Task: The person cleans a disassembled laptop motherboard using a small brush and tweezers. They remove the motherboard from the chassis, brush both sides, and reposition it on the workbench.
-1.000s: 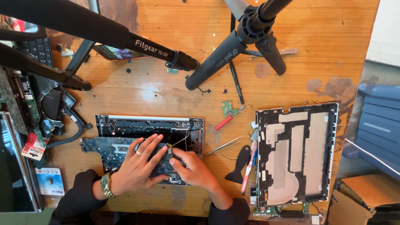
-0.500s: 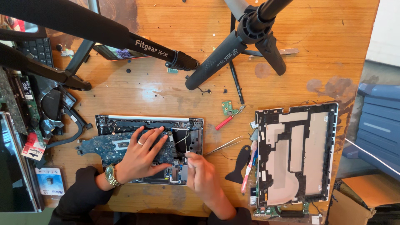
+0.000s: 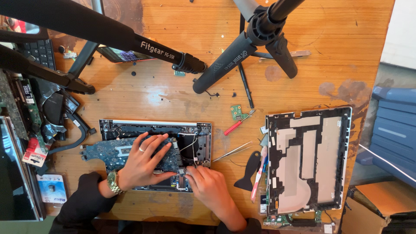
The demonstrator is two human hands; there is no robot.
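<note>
An opened laptop base (image 3: 130, 128) lies on the wooden table (image 3: 173, 99), its blue motherboard (image 3: 102, 151) shifted out to the left. My left hand (image 3: 143, 162), with a ring and a gold watch, lies flat on the motherboard with fingers spread. My right hand (image 3: 208, 186) rests at the base's lower right corner, fingertips pinched at a small part near the wires; what it grips is too small to tell.
Metal tweezers (image 3: 232, 151), a red-handled screwdriver (image 3: 236, 125), a small green circuit board (image 3: 236, 111) and a black pry tool (image 3: 249, 171) lie to the right. The laptop's bottom cover (image 3: 307, 160) lies farther right. Black tripod legs (image 3: 229, 60) cross the top. Parts clutter the left edge.
My left hand slid left and flattened on the motherboard, which moved out to the left. My right hand drew down to the base's lower right corner.
</note>
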